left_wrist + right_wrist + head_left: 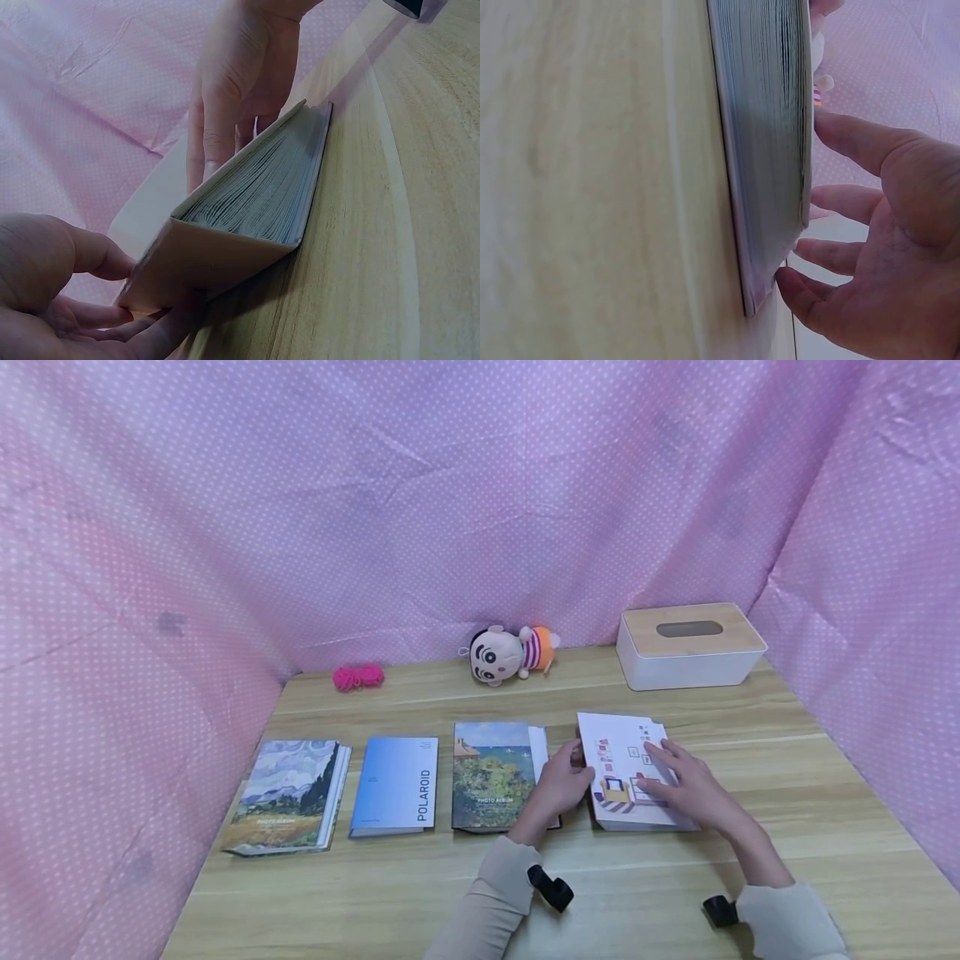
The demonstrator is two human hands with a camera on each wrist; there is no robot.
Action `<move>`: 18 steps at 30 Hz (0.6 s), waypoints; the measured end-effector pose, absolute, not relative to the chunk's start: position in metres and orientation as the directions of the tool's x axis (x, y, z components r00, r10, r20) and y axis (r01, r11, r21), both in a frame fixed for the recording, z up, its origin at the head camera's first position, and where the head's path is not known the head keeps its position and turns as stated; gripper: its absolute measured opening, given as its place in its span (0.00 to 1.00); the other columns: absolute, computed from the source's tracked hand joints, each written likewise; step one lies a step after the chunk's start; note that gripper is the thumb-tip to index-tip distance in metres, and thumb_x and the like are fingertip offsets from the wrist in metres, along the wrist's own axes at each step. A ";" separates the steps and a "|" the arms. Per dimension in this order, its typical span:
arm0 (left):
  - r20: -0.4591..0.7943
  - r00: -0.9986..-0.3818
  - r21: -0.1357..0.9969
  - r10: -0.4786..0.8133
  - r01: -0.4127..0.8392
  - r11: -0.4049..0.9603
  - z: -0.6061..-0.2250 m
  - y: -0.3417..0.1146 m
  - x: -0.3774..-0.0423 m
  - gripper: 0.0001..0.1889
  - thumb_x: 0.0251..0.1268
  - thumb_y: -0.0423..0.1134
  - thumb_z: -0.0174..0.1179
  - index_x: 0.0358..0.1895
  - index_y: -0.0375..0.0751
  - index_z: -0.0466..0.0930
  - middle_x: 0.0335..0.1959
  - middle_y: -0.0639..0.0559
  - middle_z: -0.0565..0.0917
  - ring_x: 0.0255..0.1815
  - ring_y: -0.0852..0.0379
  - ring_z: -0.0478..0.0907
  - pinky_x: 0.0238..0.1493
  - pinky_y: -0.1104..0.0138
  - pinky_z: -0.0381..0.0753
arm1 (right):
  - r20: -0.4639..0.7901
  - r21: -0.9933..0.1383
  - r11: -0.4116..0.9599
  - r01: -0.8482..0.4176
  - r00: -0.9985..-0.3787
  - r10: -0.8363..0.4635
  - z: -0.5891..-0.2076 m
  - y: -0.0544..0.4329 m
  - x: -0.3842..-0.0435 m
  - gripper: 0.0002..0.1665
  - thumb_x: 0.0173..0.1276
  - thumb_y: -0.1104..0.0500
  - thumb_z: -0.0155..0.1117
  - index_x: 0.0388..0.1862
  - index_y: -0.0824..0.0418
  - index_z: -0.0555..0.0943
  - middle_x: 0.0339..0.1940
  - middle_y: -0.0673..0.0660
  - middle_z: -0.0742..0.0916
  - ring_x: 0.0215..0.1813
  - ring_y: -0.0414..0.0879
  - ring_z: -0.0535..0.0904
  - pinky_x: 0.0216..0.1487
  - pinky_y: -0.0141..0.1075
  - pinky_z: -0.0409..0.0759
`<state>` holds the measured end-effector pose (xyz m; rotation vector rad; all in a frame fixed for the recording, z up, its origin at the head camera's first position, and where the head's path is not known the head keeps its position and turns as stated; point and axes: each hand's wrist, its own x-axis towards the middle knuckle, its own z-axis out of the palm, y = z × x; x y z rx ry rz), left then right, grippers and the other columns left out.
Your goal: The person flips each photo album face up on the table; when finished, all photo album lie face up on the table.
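Observation:
A thick white photo album with a small printed illustration lies on the table at the right, its cover on top. My left hand is at its left side; in the left wrist view the thumb lies at the upper edge of the spine and the fingers reach under it, pinching that side. On the cover rests my right hand, its fingers spread and fairly straight. The right wrist view shows those fingertips along the cover's edge, beside the stacked pages.
Left of the white album lie a painted-landscape album, a blue Polaroid album and another landscape album. Behind them are pink yarn, a plush doll and a tissue box with a wooden lid. Pink dotted cloth hangs behind.

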<state>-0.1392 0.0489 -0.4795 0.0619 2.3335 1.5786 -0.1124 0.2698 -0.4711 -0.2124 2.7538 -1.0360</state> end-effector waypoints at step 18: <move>-0.039 -0.987 0.806 0.156 0.061 0.588 -0.412 -0.006 -0.136 0.33 0.68 0.49 0.55 0.72 0.44 0.58 0.67 0.43 0.68 0.59 0.45 0.73 0.60 0.54 0.74 | -0.011 -0.693 0.712 -0.115 -0.985 -0.170 -0.436 0.297 -0.121 0.39 0.75 0.46 0.49 0.73 0.70 0.56 0.73 0.78 0.54 0.68 0.78 0.54 0.61 0.71 0.59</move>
